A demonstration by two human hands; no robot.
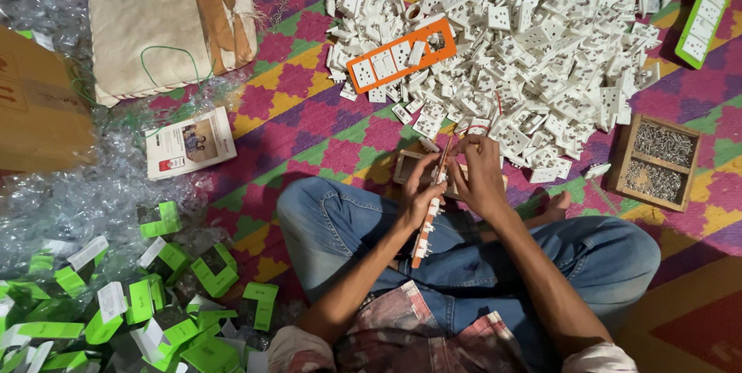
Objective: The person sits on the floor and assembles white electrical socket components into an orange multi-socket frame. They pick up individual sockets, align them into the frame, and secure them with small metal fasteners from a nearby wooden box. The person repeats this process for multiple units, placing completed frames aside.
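Observation:
My left hand (pixel 418 192) grips a long orange strip frame (pixel 427 218) held edge-on over my crossed legs, with white socket pieces fitted along it. At the strip's upper end my right hand (pixel 481 173) pinches a small white part. Just beyond my hands spreads a big heap of white socket modules (pixel 533 48) on the patterned mat. A second orange frame (pixel 402 54) holding several white sockets lies flat on that heap.
A wooden tray of screws (pixel 657 161) sits at right. A green frame (pixel 702 19) lies far right. Green and white cardboard sleeves (pixel 154 311) litter the left, with a white leaflet (pixel 190 142), a cloth sack (pixel 158 17), a cardboard box (pixel 39 102) and crumpled plastic wrap (pixel 69 195).

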